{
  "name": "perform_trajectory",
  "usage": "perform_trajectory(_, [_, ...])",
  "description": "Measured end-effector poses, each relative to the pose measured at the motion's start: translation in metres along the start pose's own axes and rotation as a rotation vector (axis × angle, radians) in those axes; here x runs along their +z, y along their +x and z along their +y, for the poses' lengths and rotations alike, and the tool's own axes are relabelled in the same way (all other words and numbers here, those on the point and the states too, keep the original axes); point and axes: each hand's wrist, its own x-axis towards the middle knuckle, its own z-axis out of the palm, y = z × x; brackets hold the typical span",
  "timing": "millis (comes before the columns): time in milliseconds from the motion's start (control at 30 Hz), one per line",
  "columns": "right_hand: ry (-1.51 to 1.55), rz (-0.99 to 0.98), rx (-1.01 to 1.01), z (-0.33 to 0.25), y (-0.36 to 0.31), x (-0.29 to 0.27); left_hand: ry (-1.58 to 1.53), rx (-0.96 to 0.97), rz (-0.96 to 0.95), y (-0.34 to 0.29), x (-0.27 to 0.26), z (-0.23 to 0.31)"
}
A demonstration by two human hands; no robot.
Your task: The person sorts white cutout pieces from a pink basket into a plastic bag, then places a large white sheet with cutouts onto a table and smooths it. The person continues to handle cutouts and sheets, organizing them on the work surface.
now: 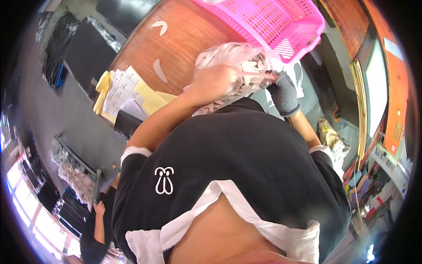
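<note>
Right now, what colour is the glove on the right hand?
Dark grey: the glove on the right hand, gripping the clear plastic bag, shows best in the head view.

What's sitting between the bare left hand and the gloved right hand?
In the head view, a clear plastic bag of pale flat pieces lies between left hand and right hand.

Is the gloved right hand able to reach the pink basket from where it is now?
Probably yes: the right hand sits just below the pink basket, nothing between them, but it grips the clear bag.
</note>
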Motion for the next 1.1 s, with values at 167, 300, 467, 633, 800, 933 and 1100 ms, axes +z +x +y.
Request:
perform_trajectory(167, [-0.131, -0.127, -0.047, 0.000, 0.001, -0.007, 0.474, 0.168, -0.028, -0.002, 0.038, 0.000])
perform_trajectory(300, [0.037, -0.196, -0.050, 0.004, 0.004, -0.015, -0.135, 0.163, 0.185, -0.014, 0.018, -0.030])
perform_trajectory(467, [-0.173, -0.142, -0.097, 0.007, 0.009, -0.011, 0.249, -0.812, 0.755, -0.049, -0.043, -0.135])
perform_trajectory(633, [-0.406, -0.175, -0.204, 0.003, 0.016, 0.002, 0.196, -1.143, 0.659, -0.070, -0.003, -0.193])
perform_trajectory(800, [-0.321, -0.163, -0.112, 0.010, 0.022, -0.011, 0.026, -1.015, 0.592, -0.050, 0.011, -0.210])
perform_trajectory(933, [-0.456, -0.242, -0.192, 0.014, 0.027, -0.028, -0.063, -0.507, 0.891, -0.007, -0.013, -0.251])
perform_trajectory(1100, [-1.116, -0.283, -0.688, 0.015, 0.025, -0.023, -1.459, -0.320, 1.044, 0.073, -0.058, -0.300])
